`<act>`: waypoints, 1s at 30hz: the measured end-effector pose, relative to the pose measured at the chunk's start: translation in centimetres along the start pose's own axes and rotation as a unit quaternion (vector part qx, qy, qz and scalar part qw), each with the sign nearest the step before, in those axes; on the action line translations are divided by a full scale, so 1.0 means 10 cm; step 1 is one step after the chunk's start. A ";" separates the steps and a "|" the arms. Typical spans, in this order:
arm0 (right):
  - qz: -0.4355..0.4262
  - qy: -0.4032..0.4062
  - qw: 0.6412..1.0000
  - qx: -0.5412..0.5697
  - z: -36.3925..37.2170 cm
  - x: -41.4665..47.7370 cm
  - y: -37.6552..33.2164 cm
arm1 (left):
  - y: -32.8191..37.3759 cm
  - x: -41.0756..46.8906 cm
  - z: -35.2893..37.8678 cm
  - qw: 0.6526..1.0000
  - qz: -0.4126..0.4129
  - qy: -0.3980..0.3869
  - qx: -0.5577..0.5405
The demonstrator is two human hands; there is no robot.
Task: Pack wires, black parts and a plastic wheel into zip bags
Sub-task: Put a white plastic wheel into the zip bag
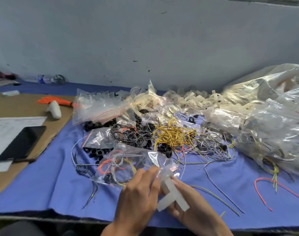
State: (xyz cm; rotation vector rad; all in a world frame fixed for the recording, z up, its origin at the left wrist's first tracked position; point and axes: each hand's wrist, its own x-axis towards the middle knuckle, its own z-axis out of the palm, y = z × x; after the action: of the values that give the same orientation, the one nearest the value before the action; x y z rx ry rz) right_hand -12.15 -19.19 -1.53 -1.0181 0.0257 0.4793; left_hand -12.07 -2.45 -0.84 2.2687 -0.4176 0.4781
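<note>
Item: zip bag (126, 160), 6 o'clock on counter (43, 184), holding wires (111, 166) and black parts (108, 178); left hand (138, 193) fingers pinch its mouth, apparently so right hand (194, 208), fingers clamped on white plastic wheel (172, 195), can feed it in

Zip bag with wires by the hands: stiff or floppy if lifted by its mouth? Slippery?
Likely floppy: the zip bag is thin, crumpled film and lies slumped on the cloth. Probably light, holding only a few thin wire loops that may slide to the bottom. Glossy film looks somewhat slippery.
</note>
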 end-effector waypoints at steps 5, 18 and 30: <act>-0.036 0.089 0.995 -0.029 0.09 0.10 0.01 | 0.05 -0.04 -0.15 0.997 0.017 -0.044 0.063; -0.091 -0.017 0.943 -0.320 0.26 0.06 -0.07 | 0.19 0.00 -0.33 0.983 0.056 -0.056 0.166; -0.065 -0.020 0.986 0.153 0.37 0.22 0.02 | 0.17 -0.10 -0.32 0.985 0.079 -0.061 0.143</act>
State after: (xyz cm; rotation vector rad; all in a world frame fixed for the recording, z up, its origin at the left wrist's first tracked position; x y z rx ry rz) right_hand -10.98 -15.17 -0.27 -0.7028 -0.0036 0.3623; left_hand -14.37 -1.01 1.81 2.5635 -0.6300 0.5080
